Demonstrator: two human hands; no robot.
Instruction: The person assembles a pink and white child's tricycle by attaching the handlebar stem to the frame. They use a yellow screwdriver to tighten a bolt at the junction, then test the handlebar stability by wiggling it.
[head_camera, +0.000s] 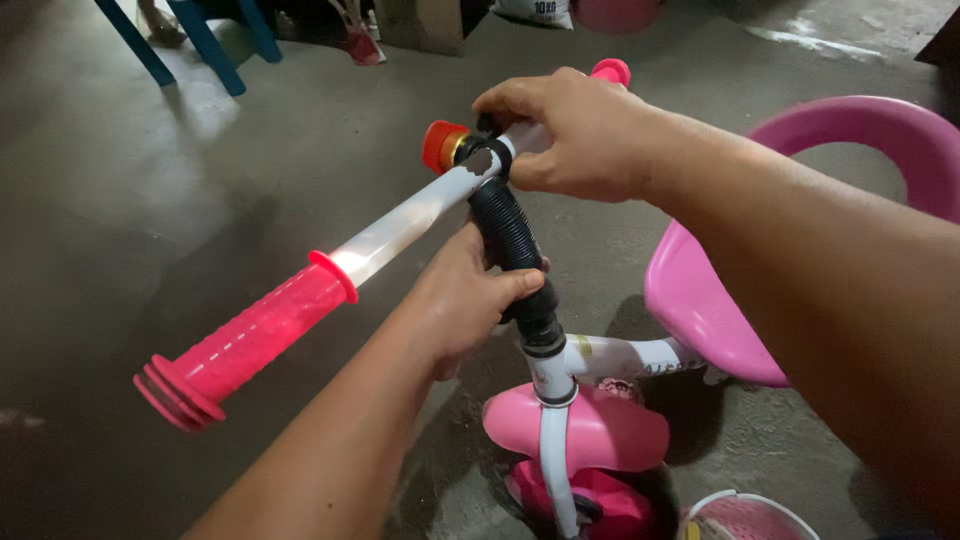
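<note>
A child's pink and white tricycle stands on the concrete floor below me. My left hand (462, 300) grips the black ribbed steering stem (503, 228) just under the handlebar. My right hand (568, 135) is closed over the middle of the white handlebar (400, 222), beside a red and gold knob (441, 146). The near handlebar end carries a pink rubber grip (240, 343); the far pink grip (611, 71) peeks out behind my right hand. Below the stem sit the pink front mudguard (590, 428) and the white fork (552, 450).
The pink seat with its curved backrest (840, 125) is at the right. A white-rimmed pink basket (745, 517) shows at the bottom edge. Blue furniture legs (205, 40) stand at the far left, with bags and a pink tub along the far side.
</note>
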